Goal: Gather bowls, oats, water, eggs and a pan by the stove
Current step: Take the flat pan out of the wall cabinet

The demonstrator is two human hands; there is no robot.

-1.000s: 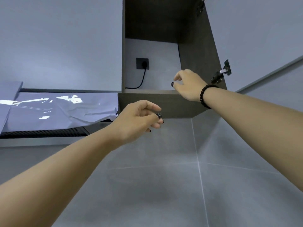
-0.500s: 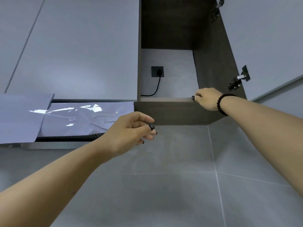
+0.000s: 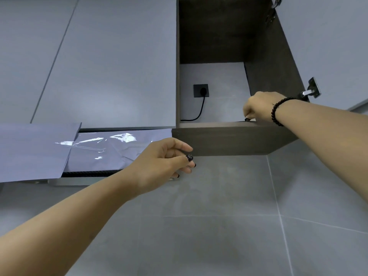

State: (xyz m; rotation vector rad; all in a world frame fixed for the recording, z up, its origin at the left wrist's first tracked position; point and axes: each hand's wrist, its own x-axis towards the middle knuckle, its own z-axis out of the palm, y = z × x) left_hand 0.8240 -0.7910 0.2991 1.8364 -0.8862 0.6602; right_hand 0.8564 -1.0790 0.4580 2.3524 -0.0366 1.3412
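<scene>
Reaching into open dark-wood wall cabinet (image 3: pixel 235 139) at two o'clock: right hand (image 3: pixel 260 108) fingertips curled down on something thin and dark at shelf lip, unidentifiable. Left hand (image 3: pixel 163 166) loosely curled, empty, hovering below, likely ready to receive.

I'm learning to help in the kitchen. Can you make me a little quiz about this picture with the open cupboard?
1. True or false: the wall cupboard stands open.
2. What is plugged into the back wall inside it? A) a black cable B) a lamp C) a kettle
3. Which hand wears the black bead bracelet?

Key:
1. True. Its door is swung aside and the inside shows.
2. A. The black cable runs down from the socket.
3. The right hand, fingers at the cupboard's bottom edge. The left hand hovers below, holding nothing.
</scene>
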